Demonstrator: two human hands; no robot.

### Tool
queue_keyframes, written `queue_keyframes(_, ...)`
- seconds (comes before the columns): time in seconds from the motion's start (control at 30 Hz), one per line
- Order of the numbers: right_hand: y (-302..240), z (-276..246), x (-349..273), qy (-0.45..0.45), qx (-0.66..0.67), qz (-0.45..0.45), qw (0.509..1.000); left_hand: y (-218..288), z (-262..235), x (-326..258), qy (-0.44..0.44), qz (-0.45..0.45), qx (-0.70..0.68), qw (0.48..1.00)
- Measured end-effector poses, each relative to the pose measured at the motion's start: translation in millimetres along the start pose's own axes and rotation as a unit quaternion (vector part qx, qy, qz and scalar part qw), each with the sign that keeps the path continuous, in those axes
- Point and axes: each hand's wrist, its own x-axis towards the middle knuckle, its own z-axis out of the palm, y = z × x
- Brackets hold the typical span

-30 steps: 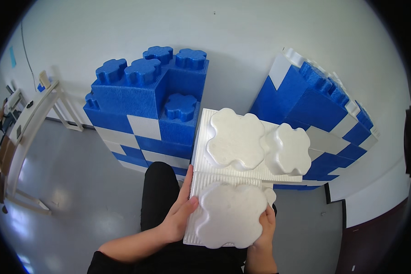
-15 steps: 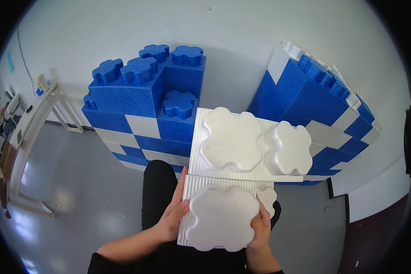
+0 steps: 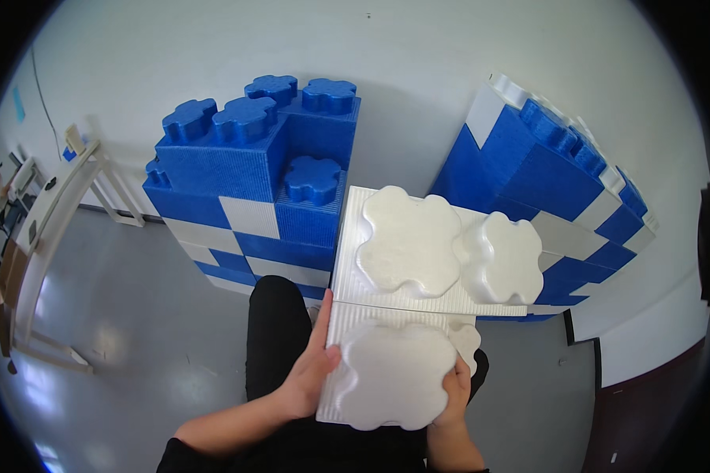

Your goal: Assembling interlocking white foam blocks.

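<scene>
A large white building block (image 3: 355, 315) with ridged faces and lobed, clover-shaped studs is between my hands. My left hand (image 3: 309, 374) presses along its left side, thumb on the top near the stud. Around the right side of its big near stud (image 3: 394, 374) curl the fingers of my right hand (image 3: 452, 394). A second white block (image 3: 343, 268) with two rounded studs lies directly beyond, its near edge against the held block with a thin dark seam between. One smaller stud (image 3: 467, 343) shows to the right of my right fingers.
A stack of blue and white blocks (image 3: 205, 169) stands at the left, a second stack (image 3: 505, 158) at the right, both by a pale wall (image 3: 402, 71). A white-framed table (image 3: 75, 185) is at far left, with a person (image 3: 4, 189) beyond. My dark-trousered knee (image 3: 276, 331) is beside the held block.
The held white block and both my hands have shifted slightly to the right. The white block beyond has shifted right a little too. The whole view has moved slightly; my grip looks the same.
</scene>
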Motion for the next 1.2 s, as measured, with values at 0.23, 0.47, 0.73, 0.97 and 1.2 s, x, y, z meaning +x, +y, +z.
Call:
queue_keyframes(0.23, -13, 2, 0, -0.001, 0.017, 0.034, 0.999, -3, 2, 2, -0.002, -0.002, 0.011, 1.000)
queue_keyframes(0.47, 1, -2, 0, -0.014, -0.001, 0.013, 1.000, -11, 0, 3, 0.002, 0.011, -0.005, 1.000)
queue_keyframes(0.73, -13, 14, -1, -0.026, -0.033, 0.041, 0.998, -19, -12, -2, -0.013, -0.014, -0.029, 0.999)
queue_keyframes(0.97, 7, -2, -4, -0.050, 0.008, 0.029, 0.998, -20, -11, -3, 0.007, -0.016, -0.020, 1.000)
queue_keyframes(1.2, 13, -3, 4, -0.050, 0.006, -0.003, 0.999, -26, -20, -1, -0.042, 0.002, -0.043, 0.998)
